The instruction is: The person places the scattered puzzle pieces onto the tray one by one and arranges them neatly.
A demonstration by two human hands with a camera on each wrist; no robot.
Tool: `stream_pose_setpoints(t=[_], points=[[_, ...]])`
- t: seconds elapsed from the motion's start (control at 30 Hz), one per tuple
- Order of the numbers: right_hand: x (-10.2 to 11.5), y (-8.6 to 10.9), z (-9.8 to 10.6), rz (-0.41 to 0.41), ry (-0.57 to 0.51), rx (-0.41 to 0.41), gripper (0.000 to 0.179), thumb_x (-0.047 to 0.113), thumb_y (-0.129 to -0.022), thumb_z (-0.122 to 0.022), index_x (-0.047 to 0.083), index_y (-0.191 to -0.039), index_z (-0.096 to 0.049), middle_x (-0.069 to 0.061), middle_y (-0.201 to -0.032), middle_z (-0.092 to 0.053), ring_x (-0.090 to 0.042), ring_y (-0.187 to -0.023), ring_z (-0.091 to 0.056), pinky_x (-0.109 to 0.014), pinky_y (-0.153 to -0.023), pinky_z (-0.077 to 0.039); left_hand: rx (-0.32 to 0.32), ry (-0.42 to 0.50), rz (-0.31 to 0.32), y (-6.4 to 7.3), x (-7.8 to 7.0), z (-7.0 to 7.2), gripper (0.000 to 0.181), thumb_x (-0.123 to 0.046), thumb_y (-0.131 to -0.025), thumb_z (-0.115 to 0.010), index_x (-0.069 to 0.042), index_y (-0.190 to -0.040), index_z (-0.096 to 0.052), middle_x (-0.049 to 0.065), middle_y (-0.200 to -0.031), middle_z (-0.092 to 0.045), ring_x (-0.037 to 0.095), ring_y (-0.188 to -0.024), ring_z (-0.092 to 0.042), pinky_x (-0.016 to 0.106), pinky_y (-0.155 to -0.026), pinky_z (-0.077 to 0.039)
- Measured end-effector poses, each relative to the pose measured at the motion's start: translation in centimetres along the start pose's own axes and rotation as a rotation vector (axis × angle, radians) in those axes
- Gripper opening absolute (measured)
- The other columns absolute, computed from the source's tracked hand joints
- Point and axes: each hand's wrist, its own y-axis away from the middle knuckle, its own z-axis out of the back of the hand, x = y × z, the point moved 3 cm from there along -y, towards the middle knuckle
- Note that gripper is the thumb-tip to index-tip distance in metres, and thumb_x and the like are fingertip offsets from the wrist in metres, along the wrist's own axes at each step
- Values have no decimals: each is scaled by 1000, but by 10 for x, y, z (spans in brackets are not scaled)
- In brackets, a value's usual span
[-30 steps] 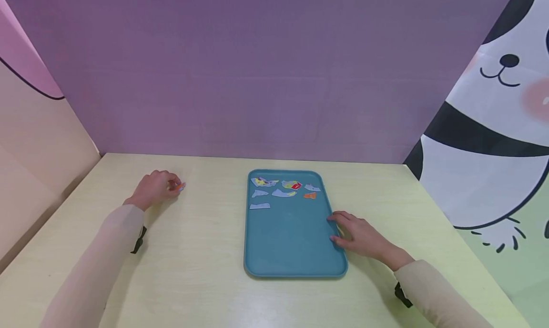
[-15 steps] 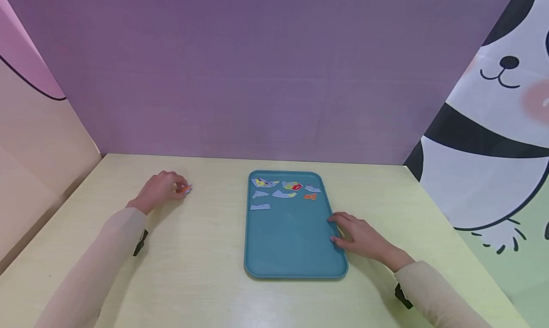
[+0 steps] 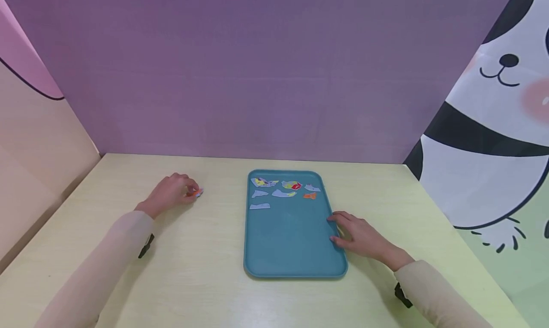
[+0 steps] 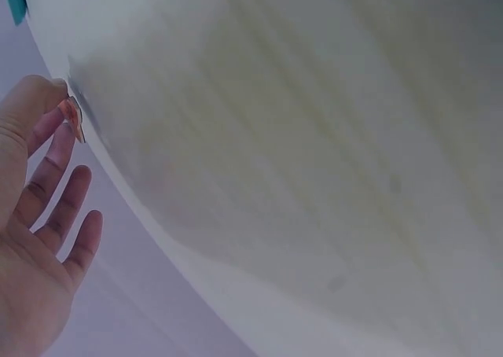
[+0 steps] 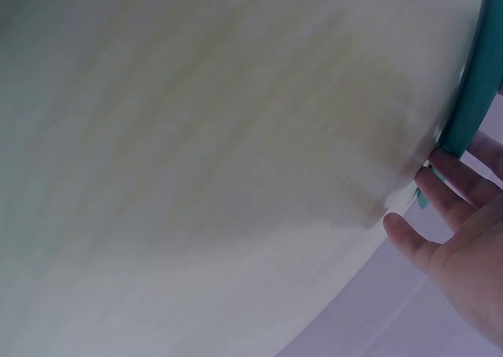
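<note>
Over the left half of the table, my left hand (image 3: pixel 170 193) pinches a small orange and pale paper scrap (image 3: pixel 199 193) between thumb and forefinger. In the left wrist view the scrap (image 4: pixel 73 115) sticks out past the fingertips, and the other fingers are spread loosely. A blue-green rectangular tray (image 3: pixel 291 247) lies to the right of that hand, apart from it. My right hand (image 3: pixel 358 235) rests on the tray's right rim with its fingers relaxed. Several cut paper pieces lie in the tray's far part, among them a yellow and red one (image 3: pixel 292 185) and an orange one (image 3: pixel 310 195).
The pale wooden table (image 3: pixel 214 280) reaches back to a purple wall covering (image 3: pixel 257 80). A panda picture (image 3: pixel 493 128) covers the right side, and a beige panel (image 3: pixel 43 161) stands at the left.
My left hand has moved to the right with the paper scrap, toward the tray. The right hand, the tray and its pieces have stayed put.
</note>
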Motion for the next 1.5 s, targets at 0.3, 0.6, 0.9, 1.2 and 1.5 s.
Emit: stream_pose_setpoints(t=[0.3,0.6,0.9,1.2,1.5], points=[[-1,-1,0,-4,-10,5,45,25,-83,-64,2,-120,-52,-19,-124,-53,-34,-111,-54,-47,-90,-46,-13,11,-28,-7,-17,1,17,-16,-74,-73,-13,-90,-71,-3,-76,-62,17,-74,-50,35,-69,-42],[-2,-1,0,-12,-4,6,46,26,-83,-64,2,-120,-53,-20,-125,-52,-35,-111,-54,-48,-90,-46,-12,27,-56,-18,-38,-2,15,-19,-75,-73,-13,-90,-71,-3,-77,-64,18,-77,-53,36,-72,-44],[-1,-1,0,-2,-5,0,45,24,-82,-65,1,-119,-53,-19,-123,-53,-35,-110,-54,-48,-90,-46,51,44,-33,-30,-62,-9,21,-17,-74,-73,-14,-95,-71,-2,-85,-65,18,-83,-54,36,-79,-45],[0,0,0,-7,-8,3,45,25,-83,-64,2,-120,-53,-20,-124,-52,-35,-111,-54,-48,-90,-46,64,35,-106,-40,-87,-18,20,-20,-76,-72,-16,-95,-71,-4,-84,-65,15,-83,-52,30,-74,-42],[1,2,1,-12,-16,4,45,25,-83,-64,1,-120,-53,-20,-125,-52,-36,-112,-53,-49,-91,-45,74,17,-174,-49,-111,-24,18,-23,-77,-72,-17,-94,-70,-5,-82,-63,14,-81,-49,29,-71,-41]])
